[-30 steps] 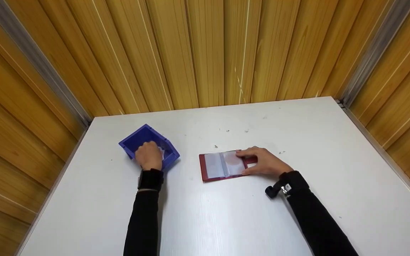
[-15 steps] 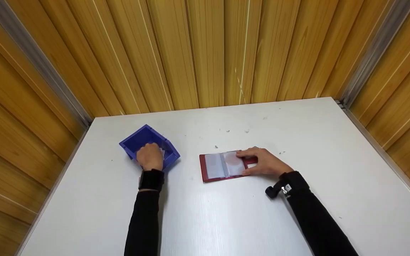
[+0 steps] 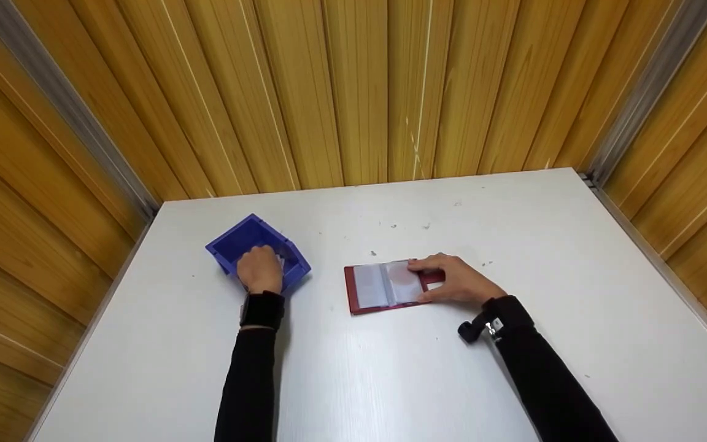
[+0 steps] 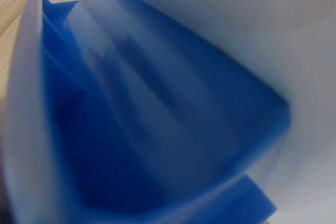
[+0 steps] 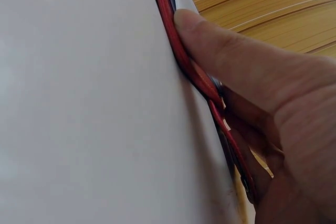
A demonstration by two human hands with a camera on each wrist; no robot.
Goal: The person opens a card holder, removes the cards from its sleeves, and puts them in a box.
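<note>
A blue plastic bin (image 3: 296,267) stands left of centre in the head view, turned at an angle. My left hand (image 3: 259,270) reaches down into it with the knuckles up; its fingertips are hidden, so what they touch cannot be told. Something pale shows beside the hand inside the bin. The left wrist view has the bin (image 4: 173,87) close up and blurred, without fingers. A red card holder with clear sleeves (image 3: 369,286) lies spread flat. My right hand (image 3: 461,281) holds its right side between thumb and fingers, the thumb (image 5: 226,51) pressing at the red edge.
Both things stand on a white table (image 3: 353,374) with small dark marks toward the back. Wood-patterned walls (image 3: 353,92) rise behind and at both sides. A black camera mount (image 3: 470,331) juts from the right wrist close above the tabletop.
The left hand has shifted very slightly to the right within the bin. The right hand and the card holder have stayed in place.
</note>
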